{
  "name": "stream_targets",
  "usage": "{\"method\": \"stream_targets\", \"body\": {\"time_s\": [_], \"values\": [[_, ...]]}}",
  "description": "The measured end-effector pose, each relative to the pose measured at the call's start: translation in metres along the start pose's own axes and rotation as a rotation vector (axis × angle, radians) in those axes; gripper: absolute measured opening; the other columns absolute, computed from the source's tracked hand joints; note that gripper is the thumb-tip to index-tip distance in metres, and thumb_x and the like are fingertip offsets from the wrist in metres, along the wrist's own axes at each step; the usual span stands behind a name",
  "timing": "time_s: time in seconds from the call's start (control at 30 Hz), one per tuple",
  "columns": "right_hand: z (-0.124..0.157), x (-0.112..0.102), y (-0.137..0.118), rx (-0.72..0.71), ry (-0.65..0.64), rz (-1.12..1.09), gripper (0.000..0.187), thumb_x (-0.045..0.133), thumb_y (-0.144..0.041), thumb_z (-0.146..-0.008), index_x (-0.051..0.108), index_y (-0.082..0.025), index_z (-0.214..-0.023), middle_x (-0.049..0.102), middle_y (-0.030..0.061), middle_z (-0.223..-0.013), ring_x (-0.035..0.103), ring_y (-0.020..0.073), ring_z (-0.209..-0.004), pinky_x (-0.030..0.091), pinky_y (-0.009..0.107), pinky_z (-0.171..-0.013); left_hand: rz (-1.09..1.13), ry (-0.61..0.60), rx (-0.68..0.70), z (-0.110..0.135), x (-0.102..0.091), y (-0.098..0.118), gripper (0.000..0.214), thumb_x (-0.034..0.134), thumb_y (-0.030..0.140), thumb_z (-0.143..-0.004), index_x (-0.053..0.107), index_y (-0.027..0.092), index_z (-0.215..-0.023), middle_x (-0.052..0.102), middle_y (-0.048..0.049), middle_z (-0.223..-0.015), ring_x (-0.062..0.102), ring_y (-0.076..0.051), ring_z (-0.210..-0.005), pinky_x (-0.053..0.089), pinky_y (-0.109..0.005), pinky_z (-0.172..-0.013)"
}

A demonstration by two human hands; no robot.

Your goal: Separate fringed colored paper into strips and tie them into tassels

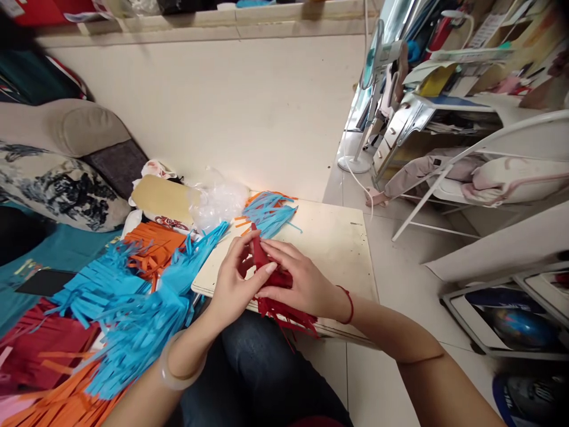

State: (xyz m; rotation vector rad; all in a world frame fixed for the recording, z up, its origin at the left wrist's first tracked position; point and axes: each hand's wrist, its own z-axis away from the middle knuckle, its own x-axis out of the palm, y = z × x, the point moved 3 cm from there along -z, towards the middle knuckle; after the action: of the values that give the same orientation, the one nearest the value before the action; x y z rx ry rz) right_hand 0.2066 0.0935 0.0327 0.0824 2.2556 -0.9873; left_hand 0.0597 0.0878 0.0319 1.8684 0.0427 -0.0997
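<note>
A dark red fringed paper tassel (288, 311) is held between my two hands over the near edge of a small wooden table (335, 249). My left hand (240, 267) is closed on the upper, gathered end, its fingers curled around a narrow red strip. From the right, my right hand (302, 279) grips the body of the same tassel, thumb and fingers around it. The cut fringe hangs down below my right hand, over the table's edge. Part of the red paper is hidden behind my fingers. Farther back on the table lies a blue and orange fringed tassel (269, 213).
Blue fringed paper (133, 320), orange fringed paper (155, 243) and red fringed paper (48, 350) are heaped at my left. A clear plastic bag (220, 201) lies behind them. A white fan (355, 163) and a folding chair (444, 172) stand on the right.
</note>
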Motion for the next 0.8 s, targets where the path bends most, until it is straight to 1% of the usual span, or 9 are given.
{"method": "stream_targets", "body": {"time_s": [0.1, 0.17, 0.3, 0.43, 0.57, 0.7, 0.8], "values": [[-0.001, -0.003, 0.007, 0.073, -0.009, -0.116, 0.071, 0.07, -0.043, -0.078, 0.044, -0.019, -0.14, 0.044, 0.0143, -0.144, 0.04, 0.0261, -0.135, 0.035, 0.048, -0.112, 0.004, -0.083, 0.014, -0.002, -0.004, -0.001, 0.054, 0.075, 0.035, -0.072, 0.057, 0.024, -0.122, 0.052, -0.0067, -0.117, 0.057, -0.022, -0.106, 0.052, -0.031, -0.086], [-0.001, -0.005, 0.01, 0.118, -0.01, -0.212, 0.07, 0.071, -0.041, -0.077, 0.045, -0.021, -0.139, 0.043, 0.0128, -0.145, 0.042, 0.0269, -0.134, 0.039, 0.048, -0.11, -0.004, -0.099, 0.012, -0.003, -0.005, 0.0, 0.055, 0.075, 0.034, -0.072, 0.058, 0.025, -0.123, 0.053, -0.0055, -0.11, 0.058, -0.021, -0.101, 0.053, -0.031, -0.083], [-0.002, -0.007, 0.01, 0.186, -0.021, -0.399, 0.067, 0.072, -0.034, -0.077, 0.047, -0.023, -0.138, 0.041, 0.0109, -0.146, 0.048, 0.0252, -0.129, 0.051, 0.039, -0.099, 0.023, -0.121, 0.002, -0.006, -0.006, 0.003, 0.056, 0.077, 0.033, -0.07, 0.06, 0.026, -0.123, 0.051, -0.0045, -0.106, 0.058, -0.019, -0.096, 0.054, -0.029, -0.079], [-0.005, -0.01, 0.007, 0.21, -0.045, -0.54, 0.066, 0.073, -0.027, -0.075, 0.049, -0.021, -0.136, 0.046, 0.0112, -0.142, 0.057, 0.0222, -0.119, 0.056, 0.032, -0.093, 0.039, -0.141, -0.004, -0.008, -0.006, 0.005, 0.055, 0.077, 0.031, -0.07, 0.061, 0.026, -0.122, 0.052, -0.0038, -0.102, 0.058, -0.017, -0.092, 0.054, -0.028, -0.078], [-0.007, -0.014, 0.006, 0.205, -0.047, -0.603, 0.066, 0.076, -0.023, -0.072, 0.052, -0.022, -0.134, 0.049, 0.0096, -0.139, 0.059, 0.0202, -0.116, 0.056, 0.03, -0.093, 0.057, -0.163, -0.026, -0.009, -0.008, 0.005, 0.053, 0.076, 0.03, -0.071, 0.062, 0.025, -0.122, 0.053, -0.0048, -0.106, 0.058, -0.018, -0.094, 0.055, -0.03, -0.08], [-0.007, -0.014, 0.011, 0.227, -0.07, -0.625, 0.067, 0.077, -0.024, -0.071, 0.052, -0.025, -0.133, 0.046, 0.0081, -0.142, 0.059, 0.02, -0.115, 0.056, 0.033, -0.093, 0.059, -0.211, -0.046, -0.01, -0.009, 0.006, 0.053, 0.075, 0.029, -0.073, 0.06, 0.027, -0.124, 0.052, -0.0059, -0.112, 0.059, -0.02, -0.101, 0.055, -0.033, -0.085], [-0.007, -0.014, 0.014, 0.231, -0.077, -0.633, 0.069, 0.079, -0.024, -0.069, 0.052, -0.026, -0.133, 0.047, 0.0073, -0.141, 0.059, 0.0193, -0.115, 0.057, 0.033, -0.092, 0.046, -0.225, -0.042, -0.011, -0.01, 0.007, 0.053, 0.074, 0.029, -0.073, 0.06, 0.027, -0.124, 0.052, -0.0061, -0.113, 0.059, -0.021, -0.102, 0.055, -0.035, -0.086]]}}
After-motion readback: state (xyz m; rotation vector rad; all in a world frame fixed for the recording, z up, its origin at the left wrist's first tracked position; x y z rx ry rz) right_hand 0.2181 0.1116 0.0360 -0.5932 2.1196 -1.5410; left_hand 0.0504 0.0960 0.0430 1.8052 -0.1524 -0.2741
